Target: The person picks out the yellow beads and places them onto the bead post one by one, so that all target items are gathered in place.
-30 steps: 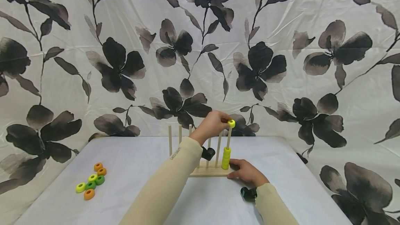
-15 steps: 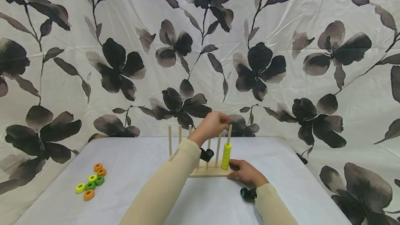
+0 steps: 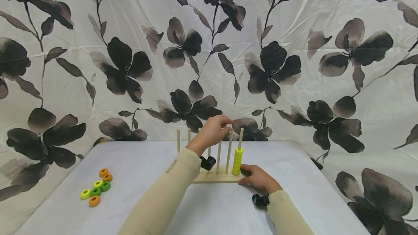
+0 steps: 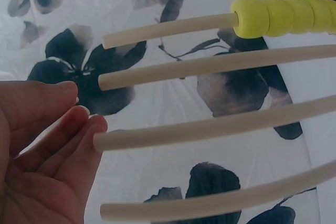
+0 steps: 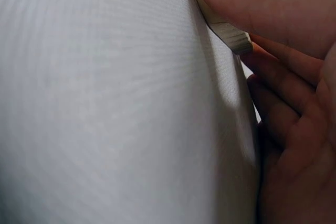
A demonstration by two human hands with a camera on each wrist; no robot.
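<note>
A wooden peg rack [image 3: 215,180] with a row of upright pegs stands on the table. Its rightmost peg carries a stack of yellow rings [image 3: 237,162], seen side-on in the left wrist view as yellow rings [image 4: 286,17] below a bare peg tip. My left hand [image 3: 213,130] hovers by the peg tops, holding nothing; in the left wrist view its relaxed fingers [image 4: 86,129] lie beside the bare peg ends. With thumb and fingers, my right hand [image 3: 260,179] grips the right end of the base, and the right wrist view shows the base's corner [image 5: 233,38] between them.
Loose rings lie on the left of the white-covered table [image 3: 140,191]: orange rings [image 3: 94,201], yellow rings [image 3: 86,194] and green rings [image 3: 105,186]. A floral cloth [image 3: 130,21] hangs behind the table. Black cameras [image 3: 260,201] sit on both wrists.
My left hand has let go of a yellow ring, which dropped down the rightmost peg onto the stack. The hand then moved left, away from that peg. My right hand has stayed in place.
</note>
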